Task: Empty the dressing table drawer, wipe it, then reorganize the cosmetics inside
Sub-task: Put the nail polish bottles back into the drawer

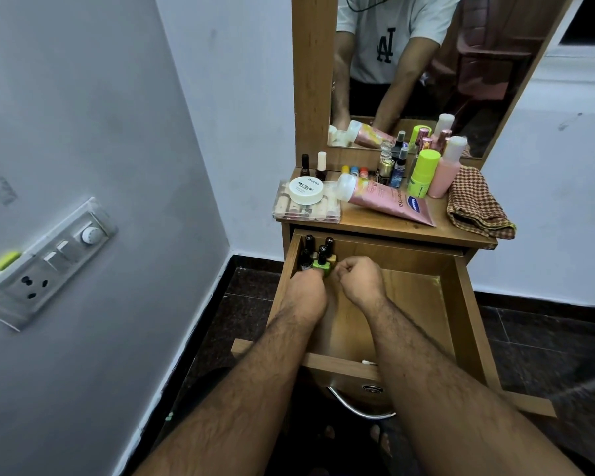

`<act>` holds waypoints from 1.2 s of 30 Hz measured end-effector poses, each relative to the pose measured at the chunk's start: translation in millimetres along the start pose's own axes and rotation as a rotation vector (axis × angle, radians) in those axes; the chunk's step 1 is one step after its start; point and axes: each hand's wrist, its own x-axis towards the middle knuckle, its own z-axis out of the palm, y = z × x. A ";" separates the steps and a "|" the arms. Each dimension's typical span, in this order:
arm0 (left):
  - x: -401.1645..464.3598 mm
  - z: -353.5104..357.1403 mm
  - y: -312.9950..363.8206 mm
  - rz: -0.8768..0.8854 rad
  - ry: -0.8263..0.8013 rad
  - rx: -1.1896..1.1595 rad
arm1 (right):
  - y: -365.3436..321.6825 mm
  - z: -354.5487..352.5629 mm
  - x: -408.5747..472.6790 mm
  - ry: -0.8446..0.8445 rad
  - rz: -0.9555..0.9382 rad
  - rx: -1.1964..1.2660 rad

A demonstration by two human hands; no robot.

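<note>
White jar lid point(305, 190) reads "NAIL POLISH"; pink tube point(389, 199) bears "Vaseline".

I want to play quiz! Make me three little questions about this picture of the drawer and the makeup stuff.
1. True or false: the drawer is pulled open.
2. Where does the checked cloth lie? A) inside the drawer B) on the tabletop's right end C) on the floor
3. Fill in: the nail polish bottles stand in the drawer's back ______ corner.

Key
1. True. Both hands reach into it: the left hand is at the bottles and the right hand is curled beside them.
2. B.
3. Left. The pink tube is on the tabletop, not in the drawer.
</note>
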 end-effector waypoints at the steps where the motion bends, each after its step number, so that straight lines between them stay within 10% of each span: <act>1: -0.8 -2.4 -1.0 0.024 0.040 -0.039 | -1.5 -4.5 -1.3 0.011 -0.010 0.005; 15: 47.3 -117.6 7.9 0.122 0.671 -0.391 | -105.1 -94.8 8.7 0.406 -0.530 0.070; 36: 190.1 -139.2 3.4 0.180 0.095 -0.235 | -158.9 -73.8 150.1 -0.190 -0.176 -0.342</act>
